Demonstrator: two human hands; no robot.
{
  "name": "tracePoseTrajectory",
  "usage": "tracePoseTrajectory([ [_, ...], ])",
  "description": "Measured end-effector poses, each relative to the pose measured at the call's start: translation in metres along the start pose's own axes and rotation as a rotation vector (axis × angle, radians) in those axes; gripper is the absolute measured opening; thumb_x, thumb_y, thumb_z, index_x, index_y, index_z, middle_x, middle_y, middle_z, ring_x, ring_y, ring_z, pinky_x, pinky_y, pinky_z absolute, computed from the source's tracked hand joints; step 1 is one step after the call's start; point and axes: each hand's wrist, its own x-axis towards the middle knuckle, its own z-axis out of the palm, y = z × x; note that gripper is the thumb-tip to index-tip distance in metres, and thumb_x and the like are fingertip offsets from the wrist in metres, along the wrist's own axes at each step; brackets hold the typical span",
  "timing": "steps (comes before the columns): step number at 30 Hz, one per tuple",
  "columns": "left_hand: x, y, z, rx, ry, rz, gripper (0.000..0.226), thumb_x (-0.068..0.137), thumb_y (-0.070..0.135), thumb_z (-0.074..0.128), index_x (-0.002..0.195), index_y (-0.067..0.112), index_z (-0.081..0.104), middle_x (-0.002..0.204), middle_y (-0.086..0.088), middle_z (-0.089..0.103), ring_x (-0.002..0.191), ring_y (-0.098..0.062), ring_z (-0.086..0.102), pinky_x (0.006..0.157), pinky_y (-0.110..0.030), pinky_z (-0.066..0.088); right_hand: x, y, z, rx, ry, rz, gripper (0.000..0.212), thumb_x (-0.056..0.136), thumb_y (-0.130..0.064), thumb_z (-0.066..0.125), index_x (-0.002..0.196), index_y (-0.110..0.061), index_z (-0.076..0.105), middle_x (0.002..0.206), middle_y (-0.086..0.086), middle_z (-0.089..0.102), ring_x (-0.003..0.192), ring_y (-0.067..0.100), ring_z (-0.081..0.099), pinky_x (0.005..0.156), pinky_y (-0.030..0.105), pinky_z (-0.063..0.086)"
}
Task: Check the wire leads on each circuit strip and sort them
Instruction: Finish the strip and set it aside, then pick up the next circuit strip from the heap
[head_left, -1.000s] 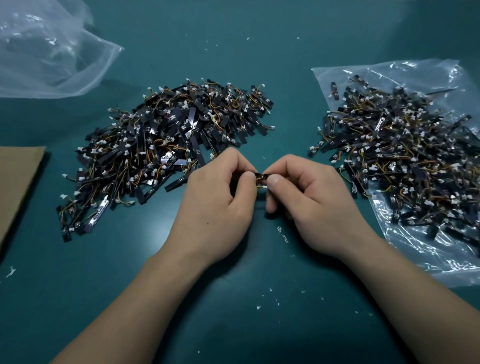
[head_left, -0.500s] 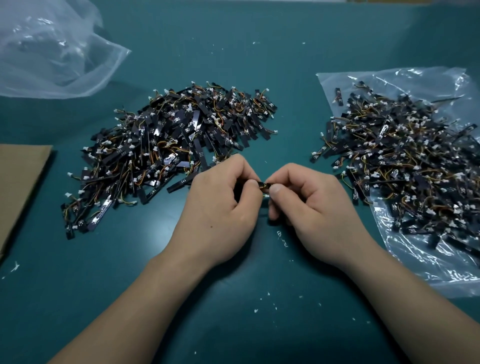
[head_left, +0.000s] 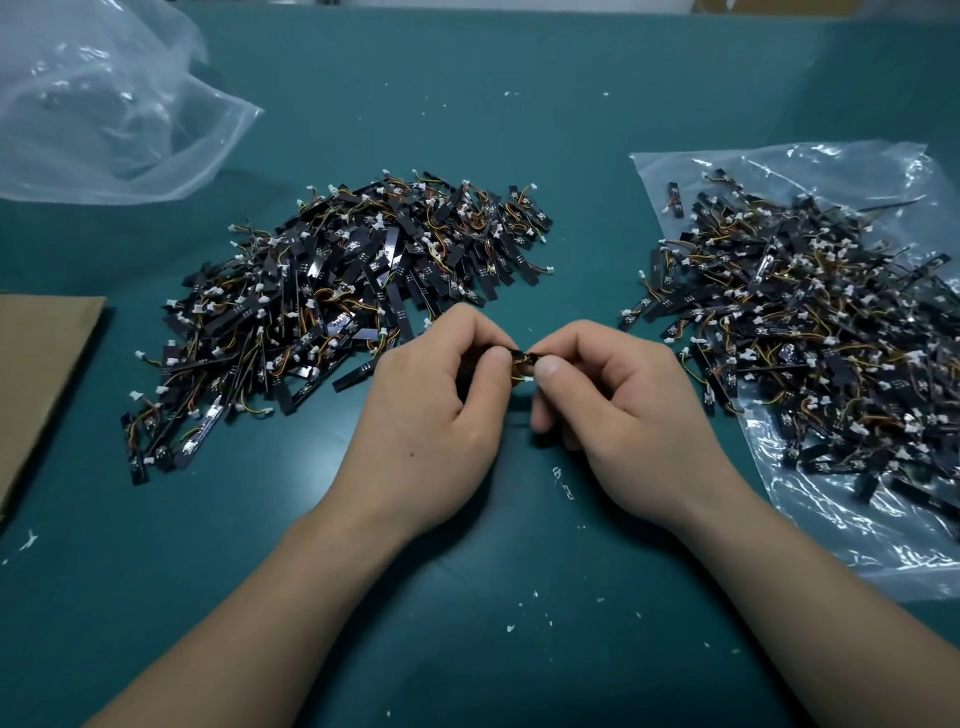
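One circuit strip (head_left: 521, 357) is under inspection, held just above the table (head_left: 478, 130) at the centre of the view, between the two piles. The left hand (head_left: 431, 415) pinches one end between thumb and curled forefinger; the right hand (head_left: 618, 415) pinches the other end in the same way, so both grips are closed on the same strip. Most of the strip is hidden behind the fingers; only a short dark section shows between the thumbs, with the orange wire leads (head_left: 516, 372) and a small white plug hanging beneath it. Holding both ends appears to steady the part and turn the leads up toward the eyes for checking. The left pile (head_left: 337, 312) lies bare on the table, just beyond the left hand. The right pile (head_left: 805, 338) rests on a flattened plastic bag (head_left: 857, 551) beside the right hand. Judging by this layout, one pile feeds the check and the other receives checked parts, but which is which cannot be told. A loose bag (head_left: 104, 114) lies at the far left, cardboard (head_left: 36, 374) at the left edge, and white flecks (head_left: 540, 618) are scattered near the forearms.
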Motion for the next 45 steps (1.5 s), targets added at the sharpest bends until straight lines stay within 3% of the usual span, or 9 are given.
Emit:
tracePoseTrajectory([
  [10,0.000,-0.001,0.000,-0.031,0.026,-0.007,0.014,0.096,0.017,0.058,0.085,0.023,0.063,0.071,0.012,0.064,0.065,-0.009,0.058,0.057,-0.012,0.037,0.001,0.001,0.002,0.012,0.022,-0.003,0.016,0.099,-0.019,0.059,0.087,-0.023,0.069,0.063,-0.004,0.070,0.051,0.005,0.060,0.057,0.012,0.043],
  [14,-0.001,-0.001,0.001,-0.105,0.053,-0.019,0.012,0.095,0.022,0.058,0.087,0.021,0.067,0.076,0.006,0.071,0.073,-0.017,0.068,0.068,-0.036,0.052,0.002,0.001,0.002,0.070,0.066,0.005,0.013,0.098,-0.020,0.059,0.090,-0.020,0.069,0.064,-0.001,0.071,0.051,0.005,0.061,0.057,0.013,0.044],
  [20,-0.001,-0.004,0.000,-0.162,0.059,-0.024,0.012,0.094,0.021,0.057,0.090,0.020,0.069,0.078,0.004,0.072,0.076,-0.021,0.070,0.071,-0.043,0.056,0.000,-0.001,0.002,-0.008,0.042,-0.003,0.021,0.100,-0.021,0.058,0.080,-0.018,0.064,0.062,0.000,0.069,0.050,0.006,0.059,0.056,0.016,0.044],
  [23,-0.002,-0.003,-0.001,-0.256,0.080,-0.017,0.020,0.098,0.017,0.056,0.110,0.022,0.071,0.084,0.007,0.073,0.079,-0.013,0.072,0.075,-0.029,0.057,-0.001,-0.001,0.003,-0.176,-0.010,-0.040,0.037,0.099,-0.036,0.052,0.068,-0.017,0.054,0.058,0.004,0.058,0.053,0.018,0.052,0.055,0.037,0.042],
  [25,-0.002,-0.001,-0.004,-0.296,0.124,0.008,0.033,0.101,0.016,0.052,0.133,0.019,0.062,0.092,0.005,0.074,0.085,-0.015,0.071,0.081,-0.031,0.057,-0.002,-0.001,0.003,-0.092,0.076,-0.103,0.032,0.103,-0.029,0.050,0.074,-0.018,0.057,0.059,0.003,0.055,0.051,0.017,0.046,0.052,0.035,0.039],
  [29,0.003,-0.009,-0.011,0.181,0.289,0.108,0.042,0.094,0.016,0.054,0.134,0.023,0.061,0.125,0.010,0.067,0.121,-0.018,0.058,0.108,-0.043,0.039,0.003,0.002,-0.005,0.329,0.318,0.013,0.028,0.108,-0.013,0.048,0.135,-0.018,0.055,0.077,-0.001,0.070,0.044,0.013,0.042,0.044,0.020,0.038],
  [33,0.008,-0.021,-0.009,0.559,0.112,-0.068,0.050,0.091,0.016,0.057,0.137,0.033,0.058,0.140,0.014,0.055,0.134,-0.020,0.037,0.105,-0.038,0.020,0.004,0.008,0.003,0.048,0.161,0.014,0.023,0.099,-0.019,0.060,0.121,-0.022,0.067,0.073,-0.005,0.073,0.055,0.004,0.060,0.061,0.016,0.047],
  [40,0.009,-0.024,-0.009,0.554,0.179,-0.057,0.031,0.093,0.018,0.064,0.116,0.038,0.064,0.105,0.022,0.063,0.109,-0.011,0.040,0.083,-0.029,0.010,0.002,0.006,0.009,-0.144,0.090,0.031,0.020,0.094,-0.031,0.061,0.112,-0.031,0.070,0.076,-0.012,0.074,0.069,0.022,0.069,0.077,0.042,0.057],
  [45,0.005,-0.012,-0.010,0.365,0.347,0.051,0.016,0.094,0.028,0.069,0.105,0.040,0.070,0.094,0.035,0.061,0.111,-0.009,0.049,0.087,-0.032,0.015,0.002,0.006,0.011,-0.155,0.138,0.036,0.049,0.093,-0.037,0.060,0.141,-0.034,0.050,0.084,-0.012,0.074,0.070,0.019,0.067,0.082,0.046,0.055],
])
